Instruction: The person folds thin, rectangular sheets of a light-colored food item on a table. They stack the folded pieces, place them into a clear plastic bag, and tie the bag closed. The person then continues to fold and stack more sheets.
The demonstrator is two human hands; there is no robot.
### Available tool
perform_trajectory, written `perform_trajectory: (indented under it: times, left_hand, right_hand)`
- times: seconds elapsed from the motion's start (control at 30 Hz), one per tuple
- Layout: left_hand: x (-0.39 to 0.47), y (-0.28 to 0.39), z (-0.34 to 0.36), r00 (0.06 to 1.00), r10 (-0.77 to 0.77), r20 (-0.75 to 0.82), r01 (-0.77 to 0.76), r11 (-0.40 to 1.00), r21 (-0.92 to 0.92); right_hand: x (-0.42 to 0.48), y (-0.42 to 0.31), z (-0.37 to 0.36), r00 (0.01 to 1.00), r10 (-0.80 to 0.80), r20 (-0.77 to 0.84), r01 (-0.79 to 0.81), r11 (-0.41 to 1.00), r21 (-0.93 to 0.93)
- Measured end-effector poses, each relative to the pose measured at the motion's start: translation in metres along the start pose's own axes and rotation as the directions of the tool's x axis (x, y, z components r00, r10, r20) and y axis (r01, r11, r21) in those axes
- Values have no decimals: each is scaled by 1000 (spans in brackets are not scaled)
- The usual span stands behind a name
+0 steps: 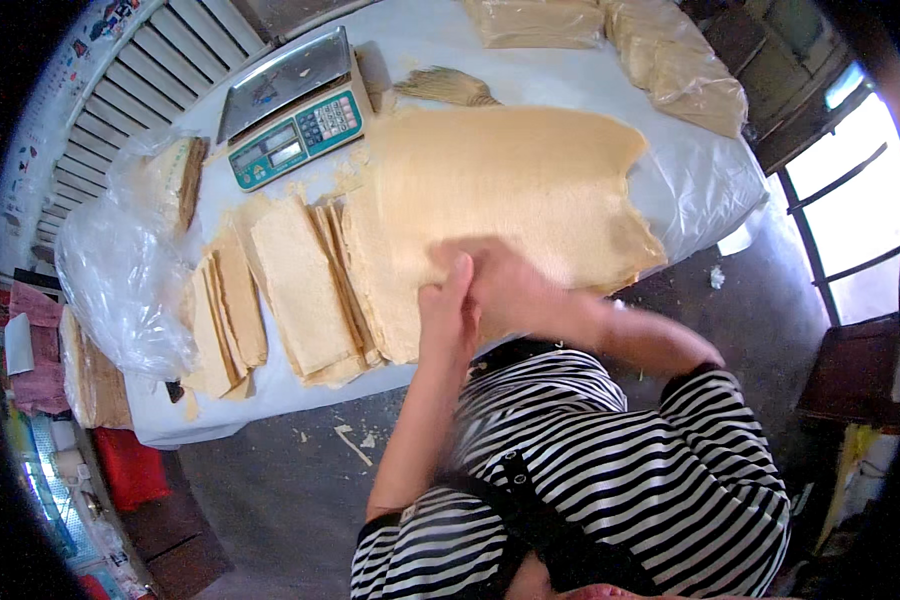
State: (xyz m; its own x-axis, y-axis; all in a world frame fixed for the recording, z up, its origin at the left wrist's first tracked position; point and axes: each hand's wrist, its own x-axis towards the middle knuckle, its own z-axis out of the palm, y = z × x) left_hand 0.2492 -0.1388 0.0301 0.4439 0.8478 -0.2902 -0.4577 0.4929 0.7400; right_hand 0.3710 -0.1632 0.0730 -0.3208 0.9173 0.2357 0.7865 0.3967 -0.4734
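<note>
A wide stack of thin, pale-yellow sheets [495, 180], which look like tofu skin, lies before me on the table, its right edge ragged. Over its near part my two hands meet. My left hand [450, 300] has its thumb raised and overlaps the right, its fingers partly hidden. Motion blurs my right hand [502, 281], so whether anything is between the hands does not show. Folded bundles of the same sheets stand to the left: a larger folded bundle [300, 292] beside the stack, then a smaller folded bundle [229, 315].
A digital scale [296, 142] with a metal pan stands at the back left. Behind the stack lies a straw hand brush [446, 84]. Clear plastic bags [131, 277] crowd the left edge. Plastic-wrapped bundles [675, 64] lie at the back right. A radiator [146, 79] is behind the table.
</note>
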Motion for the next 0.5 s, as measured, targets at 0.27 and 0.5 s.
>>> perform_trajectory:
  times: [0.27,0.5]
  left_hand:
    - [-27,-6,-40,918,-3,-396,-100,965,-240]
    - [-31,-5,-35,919,18,-393,-114,968,-223]
  right_hand:
    - [-82,27,15,714,697,56,-341,277,899]
    - [-75,17,8,763,-2,646,-646,-15,763]
